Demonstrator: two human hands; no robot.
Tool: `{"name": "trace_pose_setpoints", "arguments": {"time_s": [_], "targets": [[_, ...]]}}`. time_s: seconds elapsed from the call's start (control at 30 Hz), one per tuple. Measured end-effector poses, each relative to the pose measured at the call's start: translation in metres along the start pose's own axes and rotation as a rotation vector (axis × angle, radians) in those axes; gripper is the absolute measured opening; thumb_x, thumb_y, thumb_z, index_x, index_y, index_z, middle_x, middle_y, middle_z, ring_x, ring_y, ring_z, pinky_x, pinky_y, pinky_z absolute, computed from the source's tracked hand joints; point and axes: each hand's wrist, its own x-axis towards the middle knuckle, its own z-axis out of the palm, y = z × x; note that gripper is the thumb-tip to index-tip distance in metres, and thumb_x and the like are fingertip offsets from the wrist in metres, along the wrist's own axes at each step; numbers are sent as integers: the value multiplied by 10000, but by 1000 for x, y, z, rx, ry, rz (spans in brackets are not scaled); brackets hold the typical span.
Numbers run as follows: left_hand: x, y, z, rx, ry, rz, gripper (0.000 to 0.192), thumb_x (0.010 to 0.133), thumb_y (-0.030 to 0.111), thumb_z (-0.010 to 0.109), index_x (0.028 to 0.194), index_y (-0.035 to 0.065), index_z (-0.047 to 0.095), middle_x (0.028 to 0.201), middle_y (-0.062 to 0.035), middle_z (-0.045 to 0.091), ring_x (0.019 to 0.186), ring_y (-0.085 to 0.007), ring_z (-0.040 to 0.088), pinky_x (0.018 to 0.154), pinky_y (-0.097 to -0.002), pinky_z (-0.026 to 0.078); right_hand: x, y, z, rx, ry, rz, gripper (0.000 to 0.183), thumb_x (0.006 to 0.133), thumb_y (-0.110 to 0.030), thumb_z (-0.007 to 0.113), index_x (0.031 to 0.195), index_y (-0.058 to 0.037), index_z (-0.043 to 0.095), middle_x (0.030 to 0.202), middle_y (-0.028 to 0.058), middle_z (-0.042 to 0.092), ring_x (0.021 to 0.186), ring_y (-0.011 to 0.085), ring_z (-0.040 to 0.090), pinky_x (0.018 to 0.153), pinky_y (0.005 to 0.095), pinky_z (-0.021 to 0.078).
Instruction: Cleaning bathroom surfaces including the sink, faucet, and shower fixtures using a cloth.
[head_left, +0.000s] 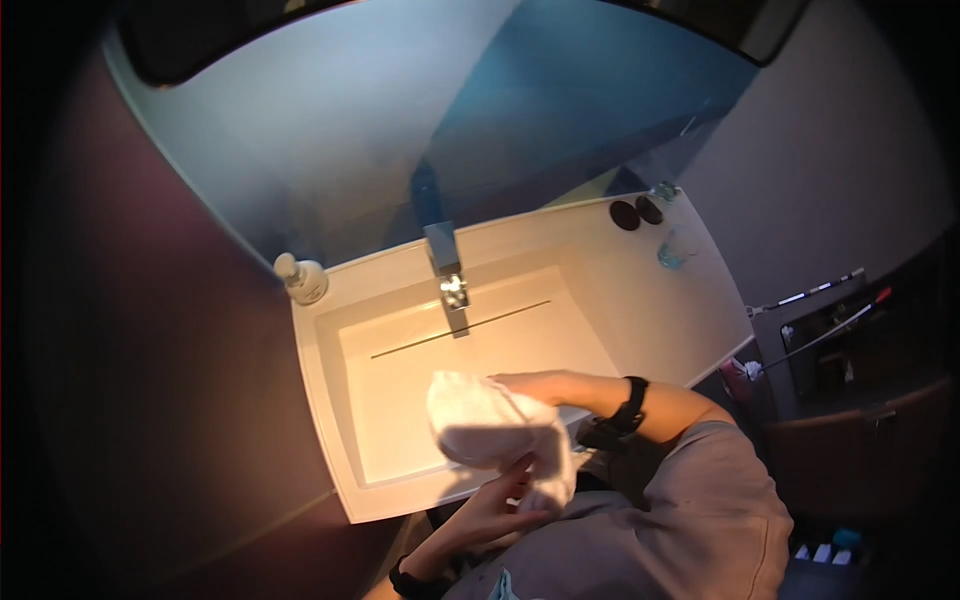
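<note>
A white cloth (487, 420) is bunched up over the near part of the white washbasin (390, 420). My right hand (529, 386) reaches in from the right and holds the cloth's upper side; its fingers are hidden by the fabric. Lower down, at the basin's front rim, my left hand (499, 506) has its thumb and fingers around the hanging end of the cloth. Whether anything is wrapped inside cannot be seen. Beyond both hands, a chrome faucet (446, 262) rises at the back of the basin, above a dark narrow drain slot (461, 330).
A white pump bottle (304, 279) stands on the back left corner. On the right ledge are two dark round discs (625, 215), a clear glass (673, 251) and a small glass item (664, 192). A mirror (360, 127) spans behind. Long-handled tools (825, 334) and white-topped containers (823, 553) are at right.
</note>
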Motion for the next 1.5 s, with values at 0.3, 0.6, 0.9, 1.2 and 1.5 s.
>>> {"name": "trace_pose_setpoints", "arguments": {"time_s": [0.3, 0.6, 0.9, 1.2, 1.5], "targets": [[177, 88, 74, 201, -330, 63, 728, 833, 86, 679, 1440, 80, 276, 1348, -112, 430, 1150, -194, 499, 940, -353, 473, -332, -69, -71, -457, 510, 305, 325, 814, -191, 580, 1069, 9, 602, 1048, 200, 627, 991, 317, 595, 858, 348, 452], [424, 150, 84, 716, 330, 83, 844, 710, 191, 774, 1405, 78, 309, 1286, -222, 471, 1147, -299, 517, 872, -377, 497, -544, 103, -109, 832, 1309, 156, 369, 921, -197, 476, 1236, -7, 495, 1154, 154, 579, 1077, 200, 556, 926, 324, 441], [584, 136, 85, 1363, 490, 290, 1066, 541, 178, 829, 1431, 133, 244, 1362, -235, 322, 1258, -420, 353, 998, -440, 392, -486, 270, -149, -842, 1021, 809, 615, 747, -210, 628, 1319, -86, 440, 1355, 154, 456, 1295, 309, 383, 1061, 509, 287], [571, 153, 88, 1274, 552, 290, 876, 556, 165, 801, 1317, 74, 376, 1223, -200, 389, 1125, -385, 444, 934, -417, 427, -476, 344, -297, -689, 1090, 540, 470, 792, -143, 546, 1262, -118, 526, 1348, 114, 468, 1287, 292, 387, 1029, 478, 325], [592, 185, 112, 1203, 509, 314, 870, 563, 179, 805, 1312, 52, 382, 1214, -188, 395, 1100, -368, 468, 896, -407, 444, -501, 345, -319, -730, 1349, 791, 334, 795, -90, 524, 1122, -71, 588, 1177, 101, 560, 1142, 290, 484, 927, 473, 413]]}}
